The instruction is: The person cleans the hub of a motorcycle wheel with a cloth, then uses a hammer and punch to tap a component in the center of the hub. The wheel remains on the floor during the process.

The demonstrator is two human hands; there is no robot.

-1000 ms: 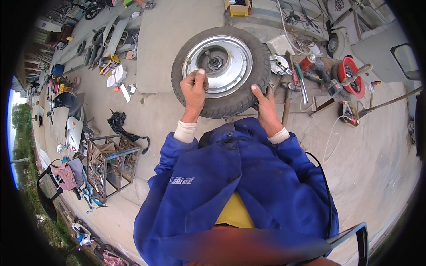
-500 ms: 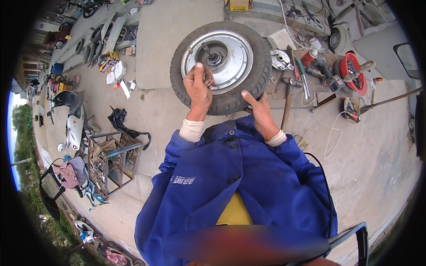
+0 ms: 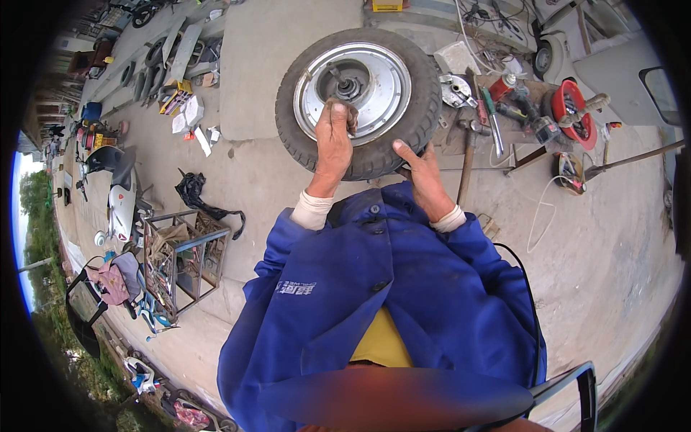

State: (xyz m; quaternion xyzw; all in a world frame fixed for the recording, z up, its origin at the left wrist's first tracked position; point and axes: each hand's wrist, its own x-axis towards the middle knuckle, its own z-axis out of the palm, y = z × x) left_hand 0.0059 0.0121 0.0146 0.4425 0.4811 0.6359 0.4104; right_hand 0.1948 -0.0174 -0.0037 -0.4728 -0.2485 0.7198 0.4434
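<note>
A: ok so what's lying around that wheel?

B: Biggest first: pale van way off to the wheel's right, a metal rack of odds and ends well off to its near left, then the cluttered work surface just right of it. The wheel itself lies axle-up right in front of the blue jacket; whatever props it up is hidden. Red bowl is further right of it, hammer closer in on the same side.

A: And the hands?

B: Right hand is at the wheel's near right edge, thumb spread over the tire. Fingers partly hidden, so can't say if it's really gripping. Left hand is over the wheel's near side, fingers curled toward the thumb. Can't tell if anything's pinched there.

A: Anything sketchy?

B: Tipping, imo. Weight on the near edge over a narrow prop could tilt it toward the jacket. If the left hand slips, knuckles might bang the axle. Hammer handle's near the right cuff too, so a snag could drag it off.

A: Different from a second ago?

B: Hands have crept closer together along the wheel's near side. Wheel's higher in view, but so is the clutter, so probably just head tilt.
</note>
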